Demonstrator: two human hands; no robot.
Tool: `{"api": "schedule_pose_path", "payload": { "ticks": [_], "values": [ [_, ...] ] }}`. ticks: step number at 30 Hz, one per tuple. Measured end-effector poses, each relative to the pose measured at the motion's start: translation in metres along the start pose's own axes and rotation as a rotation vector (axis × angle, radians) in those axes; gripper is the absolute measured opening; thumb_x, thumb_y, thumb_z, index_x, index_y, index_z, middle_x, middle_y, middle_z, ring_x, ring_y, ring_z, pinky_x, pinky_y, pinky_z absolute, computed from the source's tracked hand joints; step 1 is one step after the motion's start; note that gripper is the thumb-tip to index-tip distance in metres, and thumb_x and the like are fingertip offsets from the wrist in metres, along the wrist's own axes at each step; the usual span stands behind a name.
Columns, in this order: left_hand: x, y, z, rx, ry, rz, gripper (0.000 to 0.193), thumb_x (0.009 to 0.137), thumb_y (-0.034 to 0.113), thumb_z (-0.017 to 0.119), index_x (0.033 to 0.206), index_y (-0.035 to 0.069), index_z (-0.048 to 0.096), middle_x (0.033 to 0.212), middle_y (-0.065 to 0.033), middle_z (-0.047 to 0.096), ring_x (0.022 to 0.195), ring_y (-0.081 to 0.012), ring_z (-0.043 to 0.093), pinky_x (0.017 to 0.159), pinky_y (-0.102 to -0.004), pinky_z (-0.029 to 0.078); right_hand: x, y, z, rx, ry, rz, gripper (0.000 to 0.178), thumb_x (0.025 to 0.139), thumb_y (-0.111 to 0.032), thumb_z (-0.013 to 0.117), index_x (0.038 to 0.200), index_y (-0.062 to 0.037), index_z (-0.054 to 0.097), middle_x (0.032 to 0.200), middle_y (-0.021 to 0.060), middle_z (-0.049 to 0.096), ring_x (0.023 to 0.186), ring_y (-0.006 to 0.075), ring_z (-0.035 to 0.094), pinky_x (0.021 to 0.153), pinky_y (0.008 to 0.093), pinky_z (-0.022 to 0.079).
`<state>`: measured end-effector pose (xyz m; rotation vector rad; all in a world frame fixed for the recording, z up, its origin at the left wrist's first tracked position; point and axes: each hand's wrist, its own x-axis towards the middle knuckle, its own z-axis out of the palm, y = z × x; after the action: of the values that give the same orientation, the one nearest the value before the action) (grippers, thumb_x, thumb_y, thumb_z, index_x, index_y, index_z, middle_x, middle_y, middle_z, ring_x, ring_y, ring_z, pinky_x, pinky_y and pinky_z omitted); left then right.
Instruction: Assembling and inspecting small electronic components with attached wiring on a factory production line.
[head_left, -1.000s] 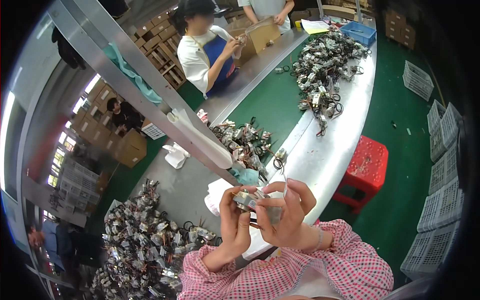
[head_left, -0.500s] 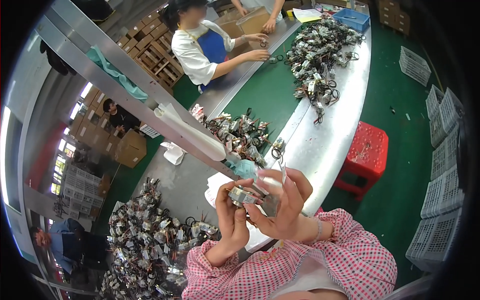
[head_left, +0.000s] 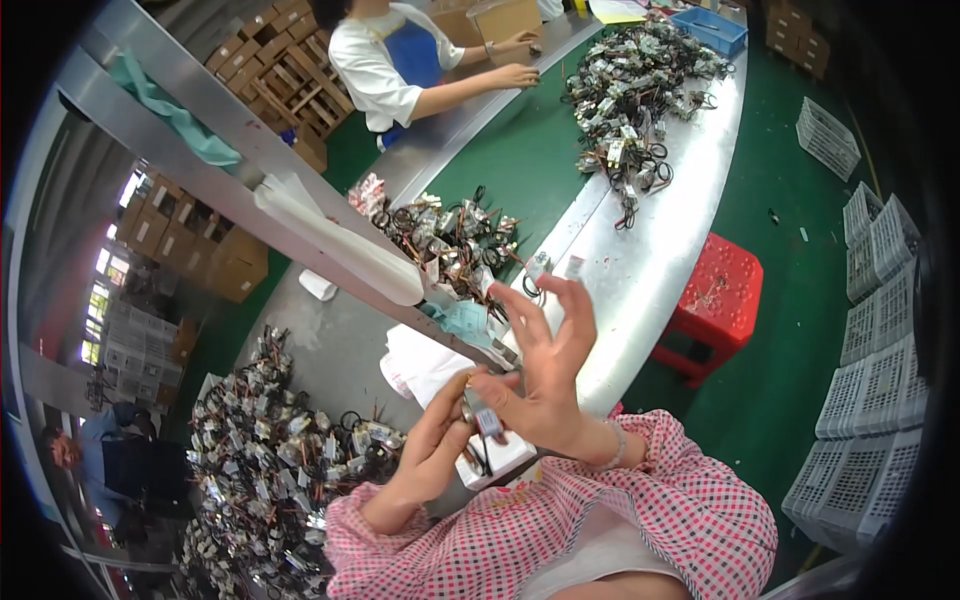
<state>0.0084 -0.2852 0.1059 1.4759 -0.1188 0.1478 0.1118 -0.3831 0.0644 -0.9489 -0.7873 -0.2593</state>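
My left hand (head_left: 432, 452) is closed around a small metal motor (head_left: 488, 423), which has a pale label on its side and a dark wire hanging below. My right hand (head_left: 552, 388) is raised beside it, its fingers spread and its thumb close to the motor's top; whether the thumb touches cannot be made out. Small pale stickers cling to the right fingertips, one sticker (head_left: 576, 267) showing clearly. Under my hands is a white box (head_left: 500, 462). White paper (head_left: 425, 362) lies just beyond my left hand.
Piles of wired motors (head_left: 290, 470) lie at left, across the centre (head_left: 455, 240) and on the far bench (head_left: 640, 85). A metal post (head_left: 330, 235) crosses on the left. A red stool (head_left: 715, 290), stacked crates (head_left: 870, 400) and a blue bin (head_left: 710, 30) are at right. A co-worker (head_left: 400, 70) works opposite.
The motor has tipped downward in my left hand, and its wire now hangs below. My right hand has spread its fingers upward, away from the motor. The whole view has shifted slightly.
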Motion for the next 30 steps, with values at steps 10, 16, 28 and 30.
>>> {"api": "schedule_pose_path", "payload": {
  "ticks": [10, 16, 28, 30],
  "values": [
    [0.044, 0.104, -0.127, 1.269, 0.581, 0.328, 0.033, 0.084, 0.005, 0.052, 0.114, -0.007, 0.046, 0.097, -0.0163, 0.06, 0.074, -0.0186, 0.058, 0.066, -0.0294, 0.046, -0.01, 0.099, -0.087, -0.45, 0.416, 0.091, 0.079, 0.074, 0.008, 0.056, 0.136, -0.0042, 0.009, 0.125, 0.0146, 0.025, 0.092, 0.0216, 0.053, 0.099, 0.0435, 0.03],
    [0.186, 0.067, -0.174, 0.961, 0.829, 0.691, 0.04, 0.085, -0.003, 0.051, 0.123, 0.005, 0.042, 0.111, -0.0099, 0.054, 0.081, -0.0144, 0.059, 0.071, -0.0233, 0.049, -0.026, 0.139, -0.118, -0.865, 0.433, 0.072, 0.068, 0.076, 0.008, 0.052, 0.133, 0.0011, 0.017, 0.119, 0.0159, 0.03, 0.093, 0.0205, 0.049, 0.095, 0.0388, 0.032],
    [0.263, -0.17, -0.149, 1.655, -0.499, -0.044, 0.04, 0.077, 0.008, 0.048, 0.117, 0.007, 0.048, 0.112, -0.0129, 0.056, 0.111, -0.0286, 0.049, 0.095, -0.0457, 0.034, -0.031, 0.152, -0.123, -0.831, 0.423, 0.095, 0.068, 0.076, 0.005, 0.053, 0.133, 0.0012, 0.016, 0.117, 0.0163, 0.03, 0.091, 0.0221, 0.047, 0.095, 0.0411, 0.03],
    [0.247, -0.155, -0.147, 1.723, -0.471, 0.167, 0.051, 0.074, 0.006, 0.05, 0.124, 0.009, 0.043, 0.123, -0.0108, 0.048, 0.119, -0.028, 0.041, 0.097, -0.0456, 0.032, -0.033, 0.153, -0.126, -0.803, 0.422, 0.129, 0.07, 0.075, 0.007, 0.053, 0.134, 0.0008, 0.016, 0.119, 0.016, 0.029, 0.091, 0.0209, 0.048, 0.094, 0.0399, 0.031]
  ]
}}
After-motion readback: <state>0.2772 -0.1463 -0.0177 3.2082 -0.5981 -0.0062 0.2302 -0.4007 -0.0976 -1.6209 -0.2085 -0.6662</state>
